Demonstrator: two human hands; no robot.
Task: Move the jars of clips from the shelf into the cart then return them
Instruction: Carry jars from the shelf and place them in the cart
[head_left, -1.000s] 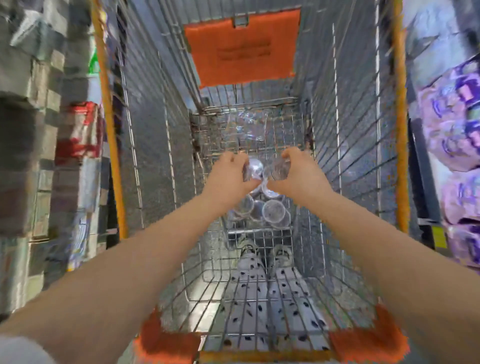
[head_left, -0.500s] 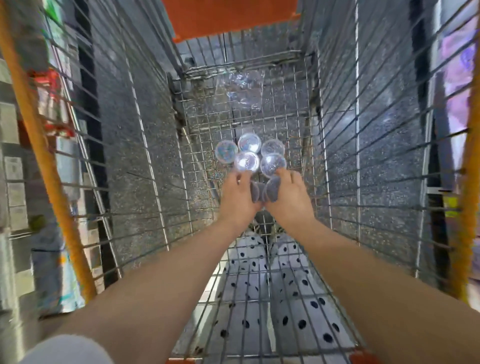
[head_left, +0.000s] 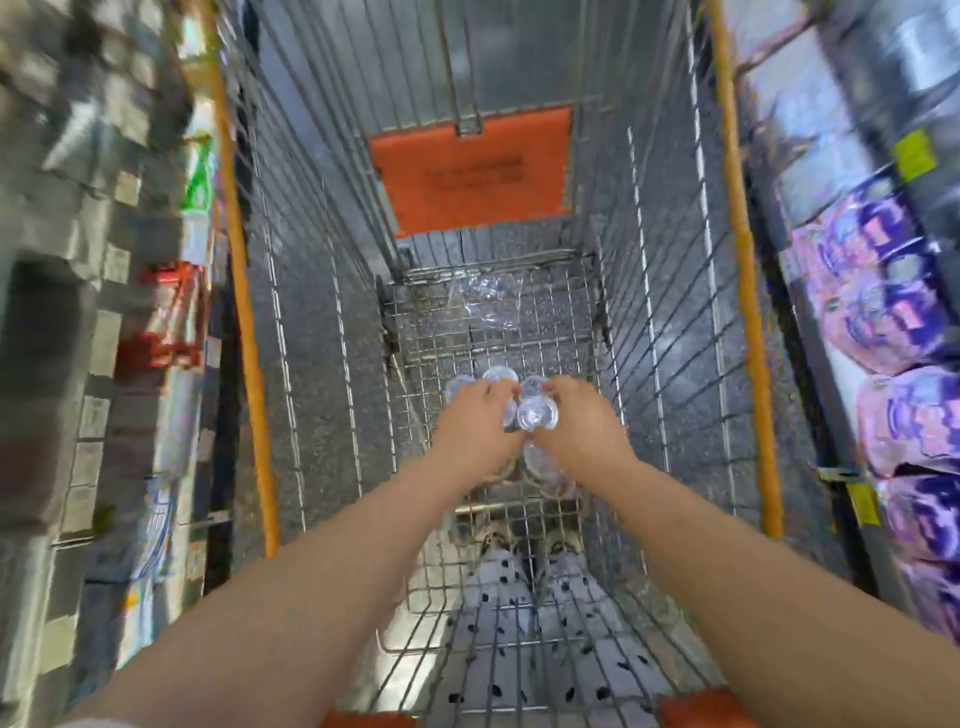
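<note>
Looks down into a silver wire shopping cart with orange top rails (head_left: 244, 322) from farther back than half a second ago. Takes in the whole orange plastic flap (head_left: 470, 169) on the far end, cut off at the top edge then. Reaches deep inside with both hands, as before, yet farther forward: lays them over the cluster of clear plastic jars with round lids (head_left: 498, 374) that sat just past the fingertips earlier. Grips a bright-lidded jar (head_left: 537, 413) in the curled right hand (head_left: 584, 431), close against the left hand (head_left: 475, 431). Bends the left fingers down onto the cluster; cannot tell whether closing on a jar or merely resting there, with the palm side hidden and the outline blurred. Finds every jar low in the cart, around the middle of its wire floor; cannot tell whether the gripped one touches the floor. Shows only slivers of three lids beyond the knuckles and a pale round shape under the right wrist, too smeared to name. Finds a crumpled clear plastic film (head_left: 491, 304) at the far end of the floor, apart from the jars. Blurs the shelf on the left (head_left: 78, 260) into grey blocks with red and green patches; cuts off purple-printed packs (head_left: 893, 322) at the right edge. Through the near mesh, glimpses white trousers with black dots (head_left: 519, 623).
</note>
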